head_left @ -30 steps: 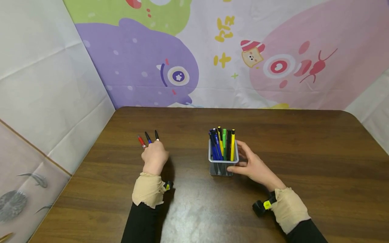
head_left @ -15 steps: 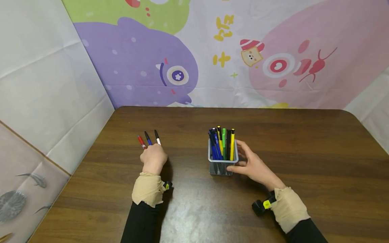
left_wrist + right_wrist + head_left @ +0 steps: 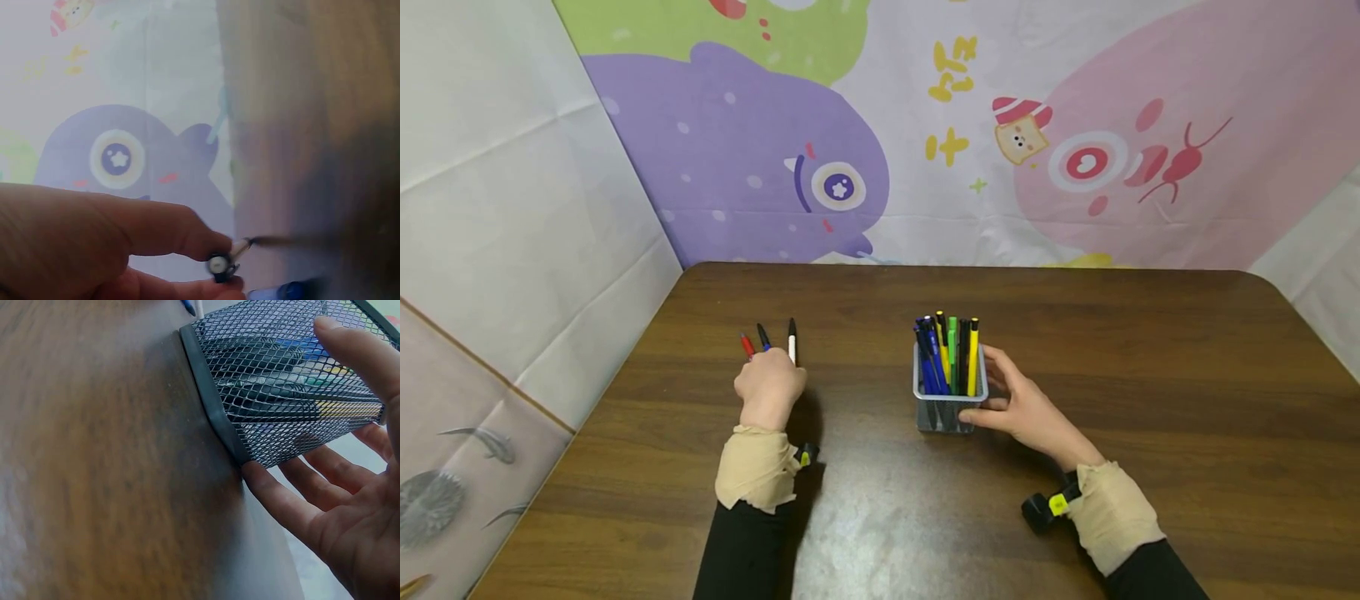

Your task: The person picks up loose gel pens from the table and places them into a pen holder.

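In the head view, my left hand (image 3: pixel 770 385) is low over the table at left. Its thumb and a finger pinch the near end of a white pen (image 3: pixel 792 343) with a black far end; the left wrist view shows the pen's dark, clipped end (image 3: pixel 219 266) between them. Beside it lie a blue pen (image 3: pixel 763 337) and a red pen (image 3: pixel 747 346), both partly hidden by the hand. My right hand (image 3: pixel 1028 414) holds the right side of a mesh pen holder (image 3: pixel 946 414), thumb in front and fingers behind. Several blue, black, yellow and green pens (image 3: pixel 953 354) stand in it.
The brown wooden table (image 3: pixel 880 500) runs back to a cartoon-printed cloth (image 3: pixel 955 225). White cloth (image 3: pixel 535 167) hangs at the left. A small black camera (image 3: pixel 1040 512) is strapped to the right wrist.
My left hand has shifted slightly left, covering more of the red and blue pens. The white pen's far end has swung right and more of its barrel shows. The right hand and holder stay put.
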Demonstrator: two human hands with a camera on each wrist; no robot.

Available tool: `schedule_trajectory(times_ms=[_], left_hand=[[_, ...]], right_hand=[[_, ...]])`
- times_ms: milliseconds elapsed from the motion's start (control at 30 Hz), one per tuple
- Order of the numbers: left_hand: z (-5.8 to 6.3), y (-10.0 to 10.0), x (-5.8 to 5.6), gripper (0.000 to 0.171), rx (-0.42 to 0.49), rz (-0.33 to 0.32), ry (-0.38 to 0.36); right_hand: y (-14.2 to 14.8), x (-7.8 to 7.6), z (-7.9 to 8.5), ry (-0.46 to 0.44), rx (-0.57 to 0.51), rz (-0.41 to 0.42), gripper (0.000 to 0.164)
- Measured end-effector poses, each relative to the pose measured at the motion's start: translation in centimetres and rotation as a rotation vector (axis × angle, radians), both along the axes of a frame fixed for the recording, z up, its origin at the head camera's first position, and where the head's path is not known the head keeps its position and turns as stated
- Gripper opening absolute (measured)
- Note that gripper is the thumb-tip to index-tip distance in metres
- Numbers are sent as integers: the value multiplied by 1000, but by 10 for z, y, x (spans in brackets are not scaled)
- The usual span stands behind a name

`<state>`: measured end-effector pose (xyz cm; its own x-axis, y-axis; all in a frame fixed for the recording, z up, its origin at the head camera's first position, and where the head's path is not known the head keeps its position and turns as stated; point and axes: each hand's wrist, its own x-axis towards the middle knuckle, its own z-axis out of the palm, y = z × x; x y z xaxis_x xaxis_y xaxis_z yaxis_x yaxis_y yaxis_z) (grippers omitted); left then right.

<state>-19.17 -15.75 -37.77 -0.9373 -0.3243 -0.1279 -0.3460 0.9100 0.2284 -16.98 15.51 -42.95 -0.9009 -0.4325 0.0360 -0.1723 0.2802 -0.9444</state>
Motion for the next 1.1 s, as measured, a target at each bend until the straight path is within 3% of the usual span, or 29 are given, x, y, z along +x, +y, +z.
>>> schedule_trajectory(times_ms=[267, 433, 767, 1100], left_hand=[[18, -1, 9, 25, 49, 82, 250], [27, 2, 13, 22, 51, 98, 413], [43, 12, 19, 23, 79, 66, 594], [51, 20, 23, 26, 185, -19, 812]], right_hand=[[0, 0, -1, 0, 6, -2, 85], [0, -1, -2, 4, 9, -2, 85], [0, -1, -2, 4, 3, -3, 84], [0, -1, -2, 7, 12, -3, 85]])
